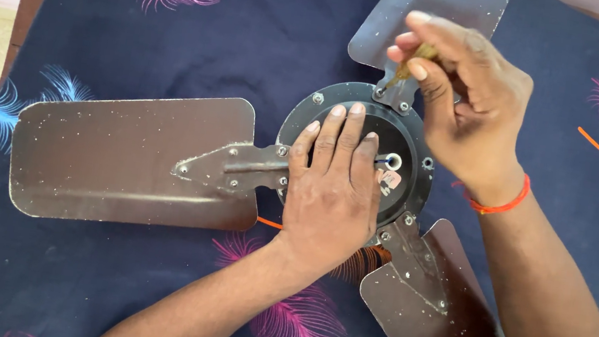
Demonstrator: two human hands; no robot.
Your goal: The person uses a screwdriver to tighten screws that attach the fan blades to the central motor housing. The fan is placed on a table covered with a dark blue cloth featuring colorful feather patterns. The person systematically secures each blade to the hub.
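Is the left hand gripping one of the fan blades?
No. The left hand lies flat on the round motor housing, while the right hand holds a screwdriver at a blade bracket screw.

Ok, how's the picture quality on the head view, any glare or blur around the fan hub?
Head view: even, soft light, sharp throughout; mild sheen on the left blade and hub; the right hand hides most of the screwdriver; the left hand covers the hub's centre.
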